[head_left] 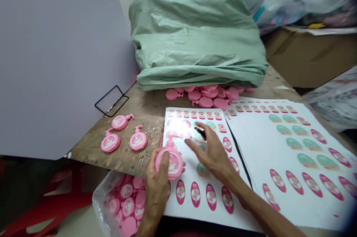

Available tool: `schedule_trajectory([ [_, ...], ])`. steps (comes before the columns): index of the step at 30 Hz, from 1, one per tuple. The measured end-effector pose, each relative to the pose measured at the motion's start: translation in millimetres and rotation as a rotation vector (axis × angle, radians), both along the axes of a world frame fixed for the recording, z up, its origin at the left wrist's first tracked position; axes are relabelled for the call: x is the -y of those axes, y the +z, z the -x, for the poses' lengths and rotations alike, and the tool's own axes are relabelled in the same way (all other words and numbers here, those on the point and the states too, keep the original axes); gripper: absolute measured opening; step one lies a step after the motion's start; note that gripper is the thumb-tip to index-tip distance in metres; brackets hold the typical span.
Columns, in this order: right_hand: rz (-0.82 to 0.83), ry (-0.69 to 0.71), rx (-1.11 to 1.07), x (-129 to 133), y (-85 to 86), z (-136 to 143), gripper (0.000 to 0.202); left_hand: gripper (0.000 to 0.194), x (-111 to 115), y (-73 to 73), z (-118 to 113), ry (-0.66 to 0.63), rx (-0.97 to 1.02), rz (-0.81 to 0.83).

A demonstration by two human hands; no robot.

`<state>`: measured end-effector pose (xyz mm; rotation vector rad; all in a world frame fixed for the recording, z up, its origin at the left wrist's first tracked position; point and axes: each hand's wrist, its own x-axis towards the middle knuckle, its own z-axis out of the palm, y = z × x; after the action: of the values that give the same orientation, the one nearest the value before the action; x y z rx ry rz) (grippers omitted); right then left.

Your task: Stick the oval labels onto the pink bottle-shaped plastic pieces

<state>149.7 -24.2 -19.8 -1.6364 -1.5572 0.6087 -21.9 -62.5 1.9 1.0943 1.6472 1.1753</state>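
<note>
My left hand [157, 181] is wrapped round a pink pump-bottle piece [173, 163] that has a label on its face, over the left part of a sticker sheet [189, 207]. Above the same sheet, my right hand [208, 144] has thumb and index finger apart, with a small dark object [200, 133] at its fingers that I cannot make out. The sheet carries pink ovals and green stickers, with glare at its upper left. Three labelled pink pieces [138, 139] lie on the table to the left.
A green bag [195, 36] stands at the back, with plain pink pieces [205, 102] before it. More sticker sheets [251, 144] lie right. A plastic bag [102, 196] of pink pieces hangs below the table edge. A black wire frame [112, 100] is at left.
</note>
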Motion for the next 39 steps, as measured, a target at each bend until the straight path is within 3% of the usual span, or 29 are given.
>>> schedule_trajectory([
  [5, 0.102, -0.215, 0.41, -79, -2.1, -74, 0.048, 0.04, -42, -34.5, 55, 0.037, -0.306, -0.074],
  [8, 0.244, -0.266, 0.573, -121, -4.5, -87, 0.055, 0.043, -66, -51.0, 76, 0.035, -0.501, -0.133],
  [10, 0.261, -0.246, 0.58, -139, -7.0, -84, 0.056, 0.044, -74, -51.8, 80, 0.053, -0.667, -0.242],
  [13, 0.25, -0.239, 0.575, -151, -5.7, -79, 0.055, 0.04, -70, -39.9, 75, 0.129, -0.785, -0.464],
  [16, 0.257, -0.266, 0.575, -145, 6.1, -78, 0.06, 0.027, -61, -22.8, 61, 0.089, -0.571, -0.55],
  [18, 0.259, -0.179, 0.44, -130, 16.5, -72, 0.063, 0.024, -58, -14.4, 48, -0.004, -0.318, -0.469],
  [22, 0.473, 0.403, -0.374, -78, 28.7, -36, 0.057, 0.045, -60, -11.1, 16, -0.281, 0.405, -0.115],
  [25, 0.631, 0.565, -0.687, -40, 28.7, -2, 0.055, 0.053, -56, -14.7, -2, -0.432, 0.844, 0.101],
  [28, 0.507, 0.541, -0.524, -23, 25.3, 16, 0.05, 0.046, -50, -16.4, 0, -0.311, 0.952, 0.128],
  [32, 0.18, 0.216, -0.045, -21, 10.4, 16, 0.028, 0.039, -46, -15.5, 25, -0.069, 0.808, 0.1],
  [35, 0.027, 0.214, 0.224, -18, -8.3, 17, 0.015, 0.039, -38, -16.2, 34, -0.051, 0.695, 0.141],
  [39, -0.172, 0.245, 0.455, -12, -26.4, 23, 0.016, 0.048, -22, -22.2, 26, -0.077, 0.631, 0.187],
])
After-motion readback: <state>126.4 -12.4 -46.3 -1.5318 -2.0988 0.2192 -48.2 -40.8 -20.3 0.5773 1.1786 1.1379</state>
